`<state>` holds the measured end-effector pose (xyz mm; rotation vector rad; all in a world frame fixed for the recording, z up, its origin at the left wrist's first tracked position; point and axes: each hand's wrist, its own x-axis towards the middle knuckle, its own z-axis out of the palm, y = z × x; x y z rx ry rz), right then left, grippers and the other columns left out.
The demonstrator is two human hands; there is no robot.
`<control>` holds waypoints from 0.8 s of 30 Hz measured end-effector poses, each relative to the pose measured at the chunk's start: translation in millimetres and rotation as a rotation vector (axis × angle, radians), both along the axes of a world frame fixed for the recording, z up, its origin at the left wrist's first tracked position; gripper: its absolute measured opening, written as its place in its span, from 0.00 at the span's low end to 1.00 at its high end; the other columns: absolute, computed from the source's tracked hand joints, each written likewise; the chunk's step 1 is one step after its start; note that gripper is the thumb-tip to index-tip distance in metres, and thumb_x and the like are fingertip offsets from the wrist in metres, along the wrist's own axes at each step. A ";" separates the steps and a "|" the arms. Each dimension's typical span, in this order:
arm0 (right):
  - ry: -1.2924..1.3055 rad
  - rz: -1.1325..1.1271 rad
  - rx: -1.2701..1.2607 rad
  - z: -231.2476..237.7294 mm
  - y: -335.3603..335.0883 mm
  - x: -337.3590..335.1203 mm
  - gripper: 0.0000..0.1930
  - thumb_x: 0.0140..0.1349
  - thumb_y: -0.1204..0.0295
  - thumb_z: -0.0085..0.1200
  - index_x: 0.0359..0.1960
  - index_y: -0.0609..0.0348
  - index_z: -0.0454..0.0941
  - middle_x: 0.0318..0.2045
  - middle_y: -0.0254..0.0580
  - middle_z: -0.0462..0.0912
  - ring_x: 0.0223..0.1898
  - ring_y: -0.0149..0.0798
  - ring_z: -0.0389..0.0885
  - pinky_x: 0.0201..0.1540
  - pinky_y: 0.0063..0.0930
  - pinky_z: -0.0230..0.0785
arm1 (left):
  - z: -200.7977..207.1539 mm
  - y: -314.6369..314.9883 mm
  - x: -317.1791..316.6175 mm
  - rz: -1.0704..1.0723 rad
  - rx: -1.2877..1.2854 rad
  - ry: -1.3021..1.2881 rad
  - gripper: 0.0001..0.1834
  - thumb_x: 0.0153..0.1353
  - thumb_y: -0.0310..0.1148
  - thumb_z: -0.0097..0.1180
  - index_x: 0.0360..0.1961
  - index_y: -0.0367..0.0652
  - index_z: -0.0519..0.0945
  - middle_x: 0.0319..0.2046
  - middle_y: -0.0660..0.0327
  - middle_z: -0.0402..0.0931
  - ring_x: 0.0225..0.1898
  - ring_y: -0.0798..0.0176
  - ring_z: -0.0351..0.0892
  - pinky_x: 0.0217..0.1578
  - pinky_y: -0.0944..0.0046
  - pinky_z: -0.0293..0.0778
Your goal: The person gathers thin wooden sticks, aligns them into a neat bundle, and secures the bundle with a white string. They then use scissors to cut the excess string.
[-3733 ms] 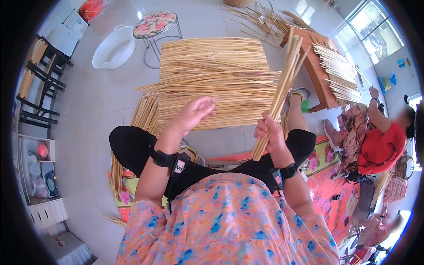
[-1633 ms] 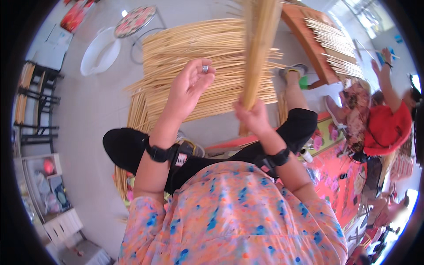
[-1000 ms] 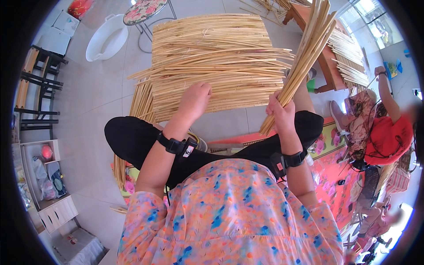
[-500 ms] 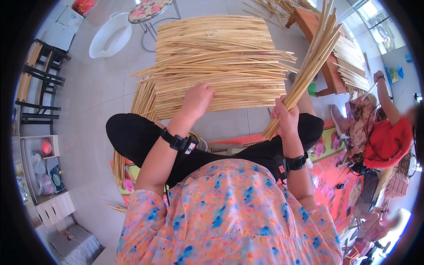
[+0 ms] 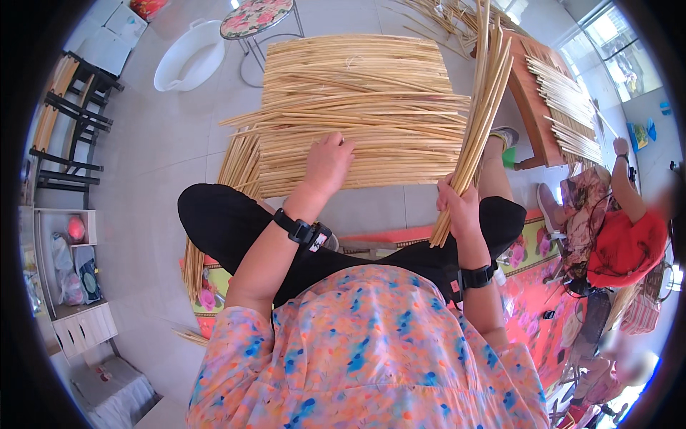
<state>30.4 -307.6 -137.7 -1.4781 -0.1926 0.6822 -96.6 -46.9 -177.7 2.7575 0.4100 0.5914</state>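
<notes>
A bundle of long, pale straw-coloured stalks (image 5: 484, 118) stands in my right hand (image 5: 459, 204), which is closed round its lower part; the cut ends stick out below the fist. The bundle tilts slightly right towards its top. My left hand (image 5: 330, 163) rests over the lower middle of a layer of stalks (image 5: 357, 114) lying side by side in front of my knees. Its fingers are curled, and what they pinch, if anything, is hidden. Several loose stalks lie across the layer, their ends jutting past its left edge.
More stalks (image 5: 239, 161) lie beneath the layer's left side. A wooden bench (image 5: 525, 100) with stalks on it stands at the right, near a person in red (image 5: 622, 247). A flowered stool (image 5: 256, 18) and white tub (image 5: 191, 57) stand at the far left.
The bundle in my right hand has swung more upright, its top moving left. My left hand has shifted slightly right along the stalks. The whole view has moved a little.
</notes>
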 end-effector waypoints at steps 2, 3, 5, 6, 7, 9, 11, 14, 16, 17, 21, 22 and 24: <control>0.009 -0.006 -0.019 -1.3 1.0 -2.2 0.06 0.60 0.76 0.58 0.30 0.60 0.71 0.17 0.31 0.70 0.16 0.27 0.68 0.21 0.22 0.62 | -1.1 0.3 0.2 0.025 0.004 -0.001 0.09 0.50 0.29 0.65 0.34 0.46 0.82 0.32 0.59 0.74 0.37 0.52 0.77 0.37 0.54 0.76; 0.020 -0.004 -0.020 -3.0 1.9 -3.7 0.07 0.60 0.76 0.58 0.30 0.60 0.72 0.17 0.31 0.69 0.16 0.26 0.68 0.21 0.22 0.62 | -1.5 0.9 -0.2 0.037 0.007 -0.001 0.09 0.50 0.29 0.65 0.34 0.46 0.82 0.32 0.59 0.74 0.37 0.52 0.77 0.37 0.54 0.76; 0.023 0.013 -0.033 -1.9 1.9 -7.3 0.07 0.60 0.76 0.58 0.31 0.60 0.71 0.17 0.31 0.69 0.16 0.26 0.68 0.21 0.22 0.62 | -8.1 6.4 -0.1 0.042 -0.024 -0.025 0.08 0.50 0.29 0.65 0.34 0.46 0.81 0.32 0.59 0.74 0.37 0.53 0.78 0.36 0.54 0.76; 0.021 0.030 -0.045 -1.3 2.6 -11.2 0.07 0.60 0.76 0.58 0.31 0.60 0.71 0.17 0.31 0.69 0.16 0.26 0.68 0.21 0.22 0.61 | -11.3 9.4 -2.2 0.043 -0.039 -0.037 0.08 0.51 0.29 0.65 0.34 0.46 0.81 0.32 0.60 0.74 0.37 0.53 0.78 0.35 0.54 0.76; 0.010 0.047 -0.060 1.9 2.5 -12.4 0.07 0.60 0.76 0.59 0.31 0.60 0.71 0.17 0.31 0.69 0.16 0.26 0.68 0.21 0.22 0.61 | -13.1 9.7 -1.2 0.055 -0.045 -0.052 0.08 0.51 0.30 0.65 0.34 0.47 0.81 0.32 0.60 0.74 0.37 0.53 0.78 0.35 0.54 0.76; -0.020 0.042 -0.063 9.9 3.2 -20.2 0.07 0.60 0.76 0.58 0.31 0.60 0.71 0.17 0.31 0.69 0.16 0.26 0.68 0.21 0.22 0.61 | -16.8 10.5 -1.5 0.080 -0.058 -0.078 0.07 0.52 0.30 0.64 0.33 0.47 0.81 0.32 0.60 0.74 0.37 0.53 0.78 0.35 0.55 0.76; -0.050 0.046 -0.060 17.8 2.2 -26.2 0.07 0.60 0.76 0.58 0.30 0.60 0.71 0.17 0.30 0.69 0.16 0.26 0.68 0.21 0.22 0.61 | -20.5 11.7 -2.0 0.078 -0.064 -0.144 0.06 0.52 0.31 0.63 0.33 0.48 0.81 0.32 0.60 0.74 0.36 0.53 0.77 0.35 0.55 0.76; -0.090 -0.023 -0.059 31.3 -0.7 -42.4 0.07 0.60 0.76 0.58 0.31 0.60 0.71 0.17 0.31 0.69 0.16 0.27 0.68 0.20 0.22 0.61 | -24.9 14.9 -1.9 0.055 -0.071 -0.214 0.06 0.53 0.32 0.63 0.33 0.48 0.82 0.32 0.60 0.74 0.37 0.53 0.77 0.36 0.55 0.75; -0.092 -0.066 -0.027 35.5 -6.7 -53.5 0.07 0.60 0.76 0.58 0.31 0.59 0.70 0.17 0.31 0.68 0.16 0.27 0.68 0.21 0.22 0.61 | -26.8 16.0 -0.2 0.041 -0.072 -0.226 0.05 0.53 0.32 0.63 0.33 0.48 0.82 0.32 0.60 0.73 0.38 0.53 0.76 0.37 0.54 0.75; -0.093 -0.089 -0.009 39.5 -9.1 -59.4 0.07 0.60 0.76 0.58 0.30 0.59 0.70 0.17 0.31 0.68 0.16 0.27 0.68 0.21 0.22 0.61 | -27.3 16.0 1.2 0.037 -0.072 -0.218 0.05 0.53 0.31 0.62 0.32 0.48 0.82 0.32 0.60 0.73 0.38 0.53 0.76 0.37 0.54 0.75; -0.114 -0.197 0.031 58.4 -20.2 -84.8 0.07 0.60 0.77 0.56 0.31 0.59 0.69 0.17 0.31 0.67 0.16 0.28 0.67 0.21 0.23 0.62 | -33.3 16.5 7.2 0.021 -0.095 -0.196 0.06 0.53 0.30 0.61 0.33 0.49 0.82 0.32 0.58 0.73 0.40 0.53 0.75 0.38 0.52 0.75; -0.123 -0.221 0.036 63.9 -22.2 -90.2 0.07 0.60 0.77 0.56 0.31 0.58 0.69 0.18 0.31 0.67 0.17 0.28 0.67 0.21 0.23 0.62 | -32.7 16.7 5.0 0.022 -0.087 -0.208 0.05 0.53 0.29 0.60 0.32 0.47 0.81 0.32 0.58 0.73 0.40 0.52 0.76 0.38 0.53 0.75; -0.175 -0.209 0.046 81.7 -24.0 -98.2 0.06 0.60 0.78 0.55 0.31 0.58 0.69 0.18 0.32 0.67 0.17 0.29 0.67 0.21 0.23 0.63 | -31.7 17.0 3.0 0.026 -0.075 -0.233 0.03 0.52 0.28 0.57 0.30 0.44 0.81 0.33 0.56 0.74 0.40 0.52 0.77 0.39 0.54 0.75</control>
